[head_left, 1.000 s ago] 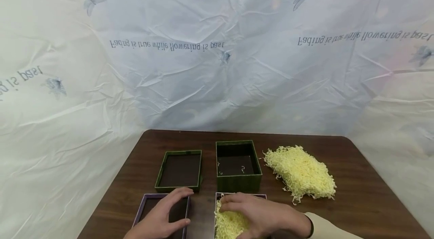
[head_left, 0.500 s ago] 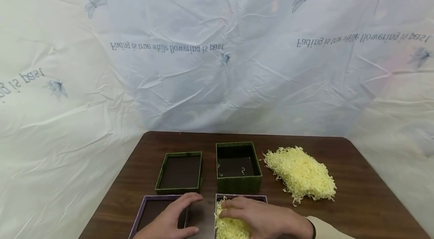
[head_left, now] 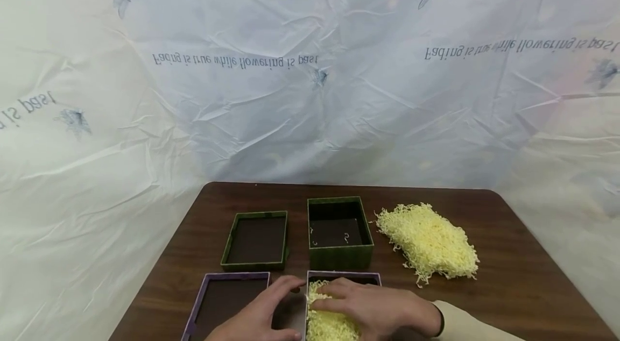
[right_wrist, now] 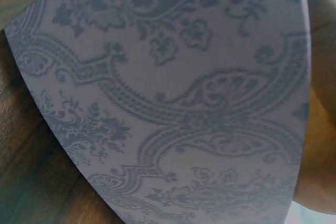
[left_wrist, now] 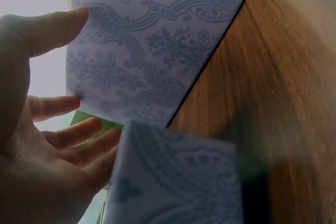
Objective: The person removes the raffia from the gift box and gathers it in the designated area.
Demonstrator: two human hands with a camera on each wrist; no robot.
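Crinkled pale-yellow shredded paper [head_left: 331, 325] fills the left part of a purple-rimmed box [head_left: 346, 276] at the table's near side. My right hand [head_left: 375, 306] reaches over the box's right side, its fingertips down in the paper; whether they pinch any is hidden. My left hand [head_left: 263, 311] is spread beside the box's left wall, thumb apart from the fingers. In the left wrist view, the fingertips reach the edge of a white box wall [left_wrist: 142, 45] with blue scrollwork. Similar patterned wall [right_wrist: 173, 108] covers most of the right hand in the right wrist view.
Left of the box lies a shallow purple-rimmed lid [head_left: 223, 303], partly behind my left hand. Farther back stand a green lid [head_left: 256, 264] and a deep green box [head_left: 341, 257] holding a few stray strands. A heap of yellow shredded paper [head_left: 428, 244] sits at right.
My left hand has moved right, from over the purple lid to the box's left wall. The right hand has stayed in the shredded paper with little movement.
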